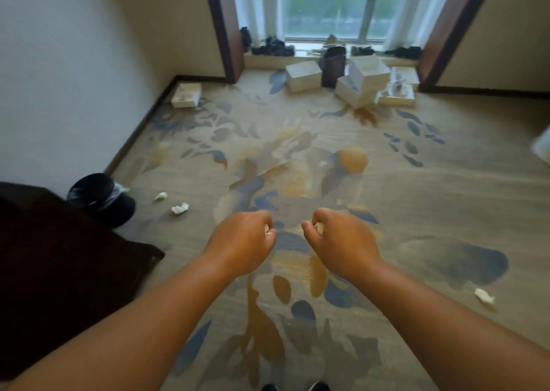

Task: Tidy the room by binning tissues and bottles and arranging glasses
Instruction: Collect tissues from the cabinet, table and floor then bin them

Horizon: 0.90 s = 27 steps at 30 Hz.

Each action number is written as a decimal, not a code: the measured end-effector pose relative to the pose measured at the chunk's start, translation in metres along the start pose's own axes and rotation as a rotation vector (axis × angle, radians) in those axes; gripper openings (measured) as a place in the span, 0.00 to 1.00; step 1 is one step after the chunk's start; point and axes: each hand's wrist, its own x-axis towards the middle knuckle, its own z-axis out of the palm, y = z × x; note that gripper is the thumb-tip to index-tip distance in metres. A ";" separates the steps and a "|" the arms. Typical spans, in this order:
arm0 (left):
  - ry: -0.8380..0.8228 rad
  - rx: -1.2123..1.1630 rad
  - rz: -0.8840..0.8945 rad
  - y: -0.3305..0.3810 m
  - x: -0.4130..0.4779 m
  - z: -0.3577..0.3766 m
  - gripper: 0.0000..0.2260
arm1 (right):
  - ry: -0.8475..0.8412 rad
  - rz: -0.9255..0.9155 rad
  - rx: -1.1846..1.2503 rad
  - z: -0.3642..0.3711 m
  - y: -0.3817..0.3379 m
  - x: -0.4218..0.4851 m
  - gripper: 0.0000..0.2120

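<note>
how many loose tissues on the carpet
3. Two tissues lie right of the black bin, one at far right. A faint white speck mid-carpet may be a fourth.

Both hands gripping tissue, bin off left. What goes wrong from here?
1. Only slivers of white tissue show in the left hand and right hand; scraps may slip out in transit.
2. The black lined bin sits against dark furniture; a toss could miss, landing by the two crumpled white tissues beside it.
3. The pale crumpled tissue at far right blends into the patterned carpet, easily overlooked.
</note>
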 end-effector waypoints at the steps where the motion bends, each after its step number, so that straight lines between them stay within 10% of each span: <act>1: -0.001 -0.002 -0.027 -0.008 -0.001 -0.002 0.08 | -0.016 -0.022 -0.005 0.003 -0.006 0.006 0.15; 27: -0.171 -0.018 0.139 -0.110 0.136 -0.029 0.09 | 0.028 0.205 -0.039 0.052 -0.062 0.120 0.16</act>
